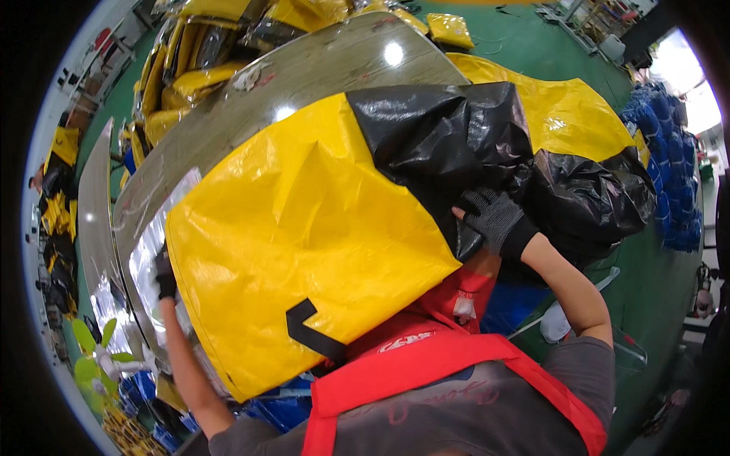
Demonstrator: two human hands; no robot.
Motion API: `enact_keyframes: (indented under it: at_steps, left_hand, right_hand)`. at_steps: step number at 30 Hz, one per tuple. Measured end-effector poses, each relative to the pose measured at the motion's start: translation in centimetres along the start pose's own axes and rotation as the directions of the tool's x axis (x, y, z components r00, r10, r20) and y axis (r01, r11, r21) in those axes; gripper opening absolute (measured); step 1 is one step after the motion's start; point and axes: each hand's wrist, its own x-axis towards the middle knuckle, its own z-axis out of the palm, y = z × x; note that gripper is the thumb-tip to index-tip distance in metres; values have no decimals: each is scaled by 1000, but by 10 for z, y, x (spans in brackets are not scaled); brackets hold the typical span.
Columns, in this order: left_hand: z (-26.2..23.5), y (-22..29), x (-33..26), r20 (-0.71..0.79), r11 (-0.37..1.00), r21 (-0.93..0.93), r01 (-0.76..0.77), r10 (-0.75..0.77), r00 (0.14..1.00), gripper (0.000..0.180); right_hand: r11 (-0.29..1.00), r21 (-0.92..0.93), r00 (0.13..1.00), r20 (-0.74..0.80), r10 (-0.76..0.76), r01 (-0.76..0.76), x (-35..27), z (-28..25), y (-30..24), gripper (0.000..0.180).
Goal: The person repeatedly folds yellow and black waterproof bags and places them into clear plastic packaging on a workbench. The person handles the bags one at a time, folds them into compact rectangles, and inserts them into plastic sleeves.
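A large glossy sheet with yellow (304, 228) and black (433, 137) panels lies across the table in front of me. A black bent mark (308, 327) is on its yellow part near my body. My right hand (494, 220), in a grey-black glove with a bare thumb tip, rests on the black panel with fingers stretched out and thumb apart. At the sheet's left edge is my left hand (164, 275), in a dark glove; its fingers are partly hidden by the edge. Clear shiny plastic (148, 254) shows beside that hand, between the sheet and the tabletop.
The table (327, 61) has a rounded wood-look top. Yellow and black folded packs (182, 76) are heaped beyond it. More sheet (570, 114) hangs off the right side. Blue bundles (665, 167) stand at right; a green-bladed fan (103, 357) is at lower left.
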Motion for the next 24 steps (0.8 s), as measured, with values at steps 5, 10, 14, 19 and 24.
enact_keyframes:
  at_steps: [5,10,14,19,24]
  left_hand:
    - [-19,212,1,-92,663,-292,-689,698,711,43]
    - [88,381,-4,-135,572,78,-816,817,560,50]
    - [195,405,-3,213,717,-13,-697,683,699,52]
    - [201,387,-26,-157,583,-208,-785,773,615,31]
    - [188,396,-38,-86,628,-179,-757,757,648,21]
  right_hand:
    - [992,113,705,699,-121,59,49,-121,-19,38]
    - [880,441,885,-320,338,-177,128,-117,138,37]
    - [886,234,915,146,376,-401,161,-51,212,37]
    - [916,239,887,-263,380,-322,145,-28,204,30]
    - [719,414,749,-120,651,-558,125,-19,229,39]
